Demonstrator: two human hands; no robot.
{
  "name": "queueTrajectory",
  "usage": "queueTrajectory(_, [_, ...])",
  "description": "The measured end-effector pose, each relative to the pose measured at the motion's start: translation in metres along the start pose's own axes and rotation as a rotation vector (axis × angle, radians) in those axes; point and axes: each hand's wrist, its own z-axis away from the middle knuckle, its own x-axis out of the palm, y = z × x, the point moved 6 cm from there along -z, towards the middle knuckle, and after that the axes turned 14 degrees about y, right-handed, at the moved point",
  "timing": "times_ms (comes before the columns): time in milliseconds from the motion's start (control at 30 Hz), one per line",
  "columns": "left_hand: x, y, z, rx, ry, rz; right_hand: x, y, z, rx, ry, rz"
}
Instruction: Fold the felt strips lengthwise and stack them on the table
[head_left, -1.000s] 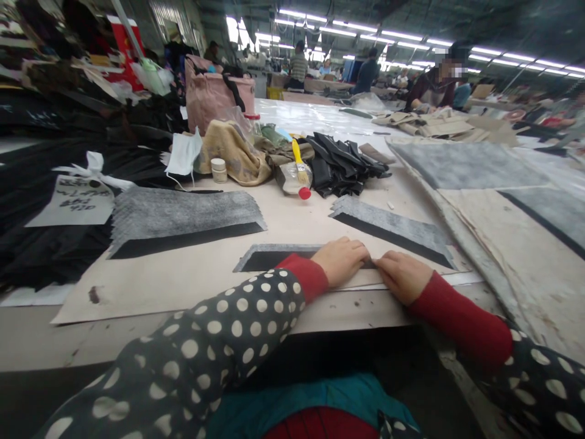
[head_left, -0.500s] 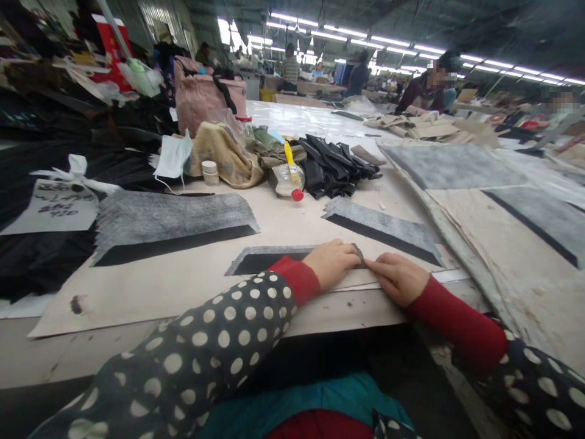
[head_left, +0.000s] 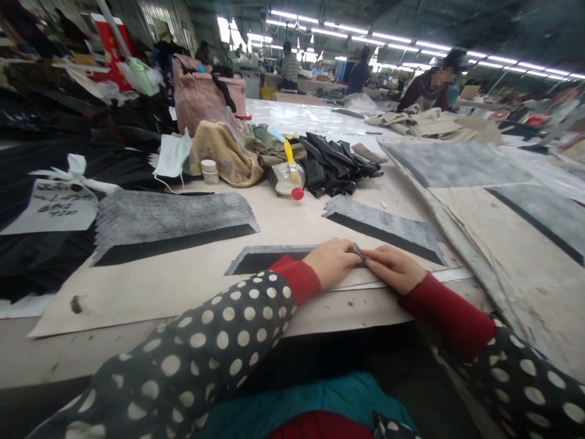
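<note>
A long grey-and-black fabric strip (head_left: 269,257) lies flat on the beige table (head_left: 183,286), just in front of the person. Its long axis runs from nine o'clock to three o'clock, and its pointed free end faces nine o'clock; the other end is hidden under the hands.

The left hand (head_left: 333,263) rests palm down on the strip's three-o'clock end, fingers curled and pressed together over the fabric. The right hand (head_left: 393,269) meets it from the three-o'clock side, fingers bent and closed, fingertips touching the left hand's. Between the two, a small grey corner of the strip (head_left: 359,252) stands up, pinched where the fingertips meet; which fingers hold it cannot be told.

At one o'clock from the hands lies a second strip (head_left: 384,227), its long axis running from ten o'clock to four o'clock. At ten o'clock lies a larger grey piece (head_left: 173,216), long axis nine to three. At twelve o'clock, well apart, a bottle with a red cap (head_left: 289,180) lies on its side with a yellow brush (head_left: 289,160) across it, beside a heap of black strips (head_left: 336,161).
</note>
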Motion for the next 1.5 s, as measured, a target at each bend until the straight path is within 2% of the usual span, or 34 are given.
queueTrajectory(200, [0.001,-0.002,0.0,-0.015,0.007,0.024,0.002,-0.014,0.002,-0.207,-0.006,0.169])
queueTrajectory(400, [-0.001,-0.001,-0.003,-0.025,-0.006,0.033,0.01,-0.026,-0.001,-0.371,-0.076,0.417])
queueTrajectory(467, [-0.002,-0.001,-0.003,-0.038,-0.019,0.028,0.009,-0.023,-0.002,-0.344,-0.088,0.363])
queueTrajectory(567, [-0.002,0.0,-0.003,-0.033,-0.04,0.026,0.005,-0.008,-0.003,-0.183,-0.087,0.139])
queueTrajectory(633, [-0.001,0.0,-0.003,-0.021,-0.043,0.028,0.003,0.003,-0.003,-0.074,-0.051,0.023])
queueTrajectory(700, [-0.001,0.0,-0.003,-0.013,-0.041,0.026,0.003,0.009,-0.004,-0.031,-0.005,-0.025])
queueTrajectory(900, [-0.003,0.0,-0.003,-0.022,-0.043,0.033,0.005,0.001,-0.008,-0.094,0.009,-0.016])
queueTrajectory(1200, [-0.005,-0.005,-0.002,-0.116,0.0,0.109,0.009,-0.021,-0.013,-0.316,-0.07,0.298])
queueTrajectory(1300, [-0.007,-0.004,-0.003,-0.122,-0.025,0.11,0.011,-0.021,-0.016,-0.349,-0.104,0.312])
queueTrajectory(1367, [-0.007,-0.003,-0.003,-0.107,-0.053,0.109,0.011,-0.014,-0.019,-0.303,-0.121,0.221])
queueTrajectory(1500, [-0.007,-0.001,-0.003,-0.081,-0.05,0.099,0.008,0.012,-0.022,-0.071,-0.052,-0.02])
